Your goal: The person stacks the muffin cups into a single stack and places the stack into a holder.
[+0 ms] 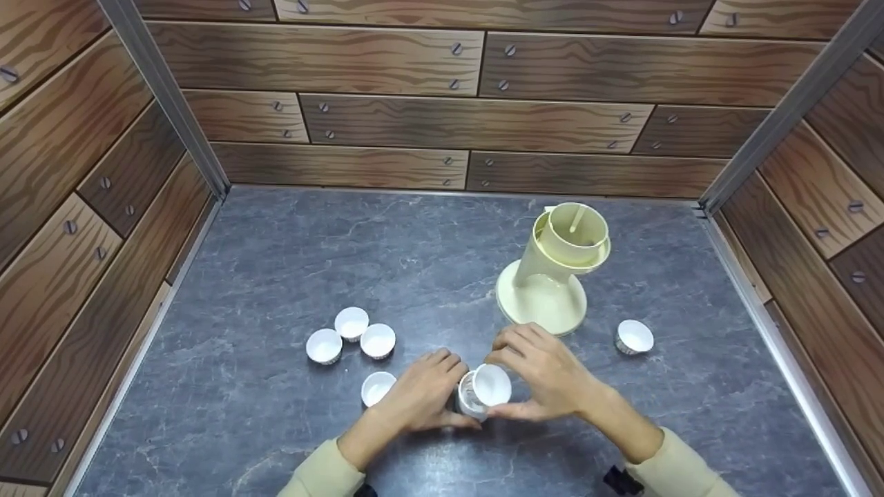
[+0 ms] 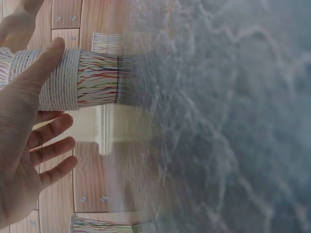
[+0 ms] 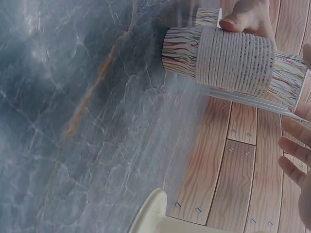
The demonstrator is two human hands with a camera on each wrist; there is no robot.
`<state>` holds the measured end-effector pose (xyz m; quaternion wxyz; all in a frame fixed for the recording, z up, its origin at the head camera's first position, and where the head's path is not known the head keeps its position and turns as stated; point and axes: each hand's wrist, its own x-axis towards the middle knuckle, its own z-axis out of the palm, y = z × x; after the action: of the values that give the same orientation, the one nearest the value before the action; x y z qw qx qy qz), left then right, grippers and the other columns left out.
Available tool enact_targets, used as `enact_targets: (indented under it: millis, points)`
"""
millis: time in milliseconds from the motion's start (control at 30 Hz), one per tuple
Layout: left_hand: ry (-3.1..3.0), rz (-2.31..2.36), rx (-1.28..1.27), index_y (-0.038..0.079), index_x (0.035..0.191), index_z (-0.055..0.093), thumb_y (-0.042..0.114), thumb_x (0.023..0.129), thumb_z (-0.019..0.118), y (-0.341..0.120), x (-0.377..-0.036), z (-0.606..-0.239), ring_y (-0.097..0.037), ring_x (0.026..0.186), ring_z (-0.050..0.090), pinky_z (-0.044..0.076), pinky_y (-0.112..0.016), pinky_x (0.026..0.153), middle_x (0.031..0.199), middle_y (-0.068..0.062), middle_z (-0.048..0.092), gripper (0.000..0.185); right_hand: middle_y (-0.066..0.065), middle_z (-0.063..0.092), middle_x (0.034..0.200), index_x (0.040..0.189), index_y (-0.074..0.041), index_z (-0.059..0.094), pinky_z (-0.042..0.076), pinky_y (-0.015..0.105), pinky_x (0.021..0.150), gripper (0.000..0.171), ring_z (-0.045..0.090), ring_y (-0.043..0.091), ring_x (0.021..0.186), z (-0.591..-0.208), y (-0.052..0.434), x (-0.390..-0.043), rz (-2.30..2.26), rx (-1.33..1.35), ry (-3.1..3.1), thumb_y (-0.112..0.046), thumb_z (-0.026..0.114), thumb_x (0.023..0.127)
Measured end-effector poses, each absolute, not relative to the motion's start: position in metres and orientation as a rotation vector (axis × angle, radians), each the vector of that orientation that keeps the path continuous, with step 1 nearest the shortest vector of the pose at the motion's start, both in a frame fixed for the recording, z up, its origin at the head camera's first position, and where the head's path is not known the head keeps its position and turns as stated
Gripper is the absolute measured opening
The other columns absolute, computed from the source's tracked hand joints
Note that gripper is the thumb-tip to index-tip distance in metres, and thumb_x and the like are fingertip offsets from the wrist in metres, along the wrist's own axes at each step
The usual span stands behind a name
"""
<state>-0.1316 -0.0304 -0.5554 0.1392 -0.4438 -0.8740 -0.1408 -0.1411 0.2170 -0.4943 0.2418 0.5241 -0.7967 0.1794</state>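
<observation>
A stack of paper baking cups (image 3: 233, 60), white with coloured wavy lines, stands on the table near its front. My left hand (image 1: 425, 393) grips this stack from the left, its thumb across the rims in the left wrist view and several fingers spread free. At the top, my right hand (image 1: 545, 376) pinches the uppermost baking cup (image 1: 492, 385) between thumb and finger. That cup sits tilted and partly off the stack. Just left of my left hand stands a single baking cup (image 1: 378, 388), partly hidden by the hand.
Three white baking cups (image 1: 352, 323) stand in a group on the left. Another baking cup (image 1: 634, 337) stands at the right. Behind my right hand is a cream plastic stand (image 1: 542, 300) with a raised round holder. Wood-patterned walls (image 1: 387, 124) enclose the grey marbled table (image 1: 276, 255).
</observation>
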Motion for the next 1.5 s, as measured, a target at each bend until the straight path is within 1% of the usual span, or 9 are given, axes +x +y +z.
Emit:
enact_targets:
  millis: [267,533,767,1067,1133,1333,1500]
  points:
    - [-2.541,-0.395,-1.290,0.014,0.107,0.063,0.077,0.073,0.073,-0.031,-0.131,-0.557,-0.016,0.093,0.054,0.049,-0.031,0.080,0.100,0.001,0.060,0.072,0.004,0.062,0.108,0.110,-0.012,0.068,0.050,0.040,0.088,0.060,0.059,0.022,0.102,-0.501,0.216,-0.140,0.494,1.421,-2.200,-0.063,0.076,0.079]
    - [-2.512,-0.405,-1.290,0.014,0.108,0.062,0.077,0.073,0.072,-0.032,-0.131,-0.558,-0.016,0.095,0.054,0.049,-0.031,0.082,0.100,0.001,0.060,0.073,0.002,0.061,0.110,0.110,-0.013,0.068,0.048,0.039,0.091,0.058,0.058,0.021,0.104,-0.505,0.213,-0.140,0.469,1.413,-2.249,-0.063,0.074,0.080]
    - [-2.501,-0.404,-1.289,0.013,0.108,0.062,0.077,0.073,0.072,-0.031,-0.132,-0.557,-0.017,0.095,0.054,0.049,-0.031,0.083,0.101,0.001,0.060,0.073,0.002,0.061,0.109,0.108,-0.014,0.067,0.048,0.040,0.093,0.059,0.058,0.021,0.104,-0.507,0.211,-0.141,0.450,1.413,-2.261,-0.065,0.074,0.079]
    - [-2.518,-0.394,-1.287,0.012,0.107,0.063,0.078,0.074,0.070,-0.032,-0.132,-0.557,-0.017,0.095,0.054,0.049,-0.032,0.082,0.100,0.000,0.060,0.074,0.002,0.061,0.107,0.107,-0.014,0.068,0.049,0.040,0.090,0.061,0.058,0.022,0.102,-0.511,0.209,-0.142,0.467,1.419,-2.220,-0.064,0.079,0.074]
    - [-2.519,-0.396,-1.287,0.012,0.108,0.063,0.078,0.074,0.070,-0.032,-0.132,-0.557,-0.017,0.095,0.054,0.049,-0.032,0.082,0.100,0.000,0.060,0.074,0.002,0.061,0.107,0.107,-0.014,0.068,0.049,0.040,0.091,0.061,0.058,0.022,0.102,-0.511,0.209,-0.142,0.467,1.420,-2.223,-0.065,0.078,0.075]
    - [-2.523,-0.442,-1.287,0.012,0.110,0.063,0.075,0.072,0.075,-0.031,-0.132,-0.557,-0.017,0.096,0.055,0.049,-0.033,0.084,0.100,0.000,0.061,0.075,0.002,0.061,0.107,0.108,-0.014,0.068,0.048,0.039,0.091,0.061,0.058,0.022,0.103,-0.514,0.209,-0.142,0.455,1.423,-2.238,-0.067,0.075,0.077]
    - [-2.505,-0.444,-1.282,0.012,0.109,0.063,0.075,0.072,0.076,-0.030,-0.132,-0.558,-0.017,0.095,0.055,0.049,-0.033,0.082,0.099,0.000,0.060,0.075,0.002,0.061,0.108,0.108,-0.013,0.068,0.049,0.040,0.090,0.062,0.059,0.022,0.103,-0.516,0.209,-0.142,0.440,1.424,-2.244,-0.068,0.072,0.080]
